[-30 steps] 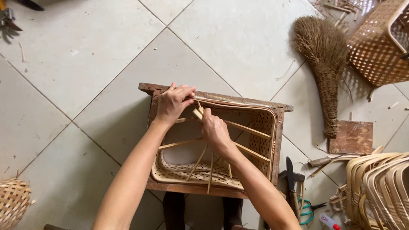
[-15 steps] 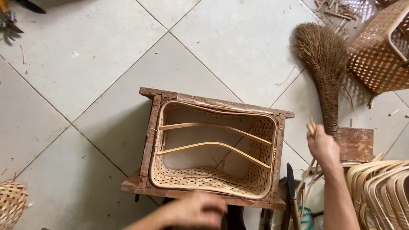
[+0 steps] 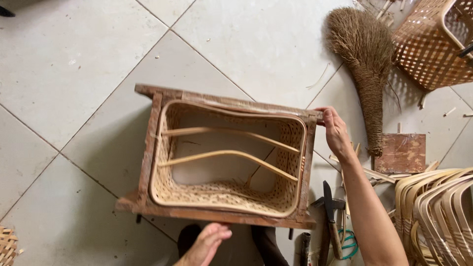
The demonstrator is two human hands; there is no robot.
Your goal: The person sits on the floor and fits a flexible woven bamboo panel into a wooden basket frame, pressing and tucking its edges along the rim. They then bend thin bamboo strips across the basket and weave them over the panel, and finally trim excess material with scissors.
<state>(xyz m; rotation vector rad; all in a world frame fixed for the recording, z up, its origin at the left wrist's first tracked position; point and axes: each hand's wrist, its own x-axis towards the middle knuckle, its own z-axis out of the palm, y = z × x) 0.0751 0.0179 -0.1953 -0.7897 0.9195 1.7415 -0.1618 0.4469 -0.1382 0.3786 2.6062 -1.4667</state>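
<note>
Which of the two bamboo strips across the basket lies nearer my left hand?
The lower, paler bent strip; it lies closer to the left hand at the frame's near edge than the upper strip.

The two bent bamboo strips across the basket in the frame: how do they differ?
The upper strip is darker and runs nearly straight, dipping toward its right end. The lower strip is paler and arches up mid-span before sloping down to the right. Both span the woven basket from its left wall to its right wall.

Right hand point(image 3: 336, 132) extended, left hand point(image 3: 204, 244) low, open.
</note>
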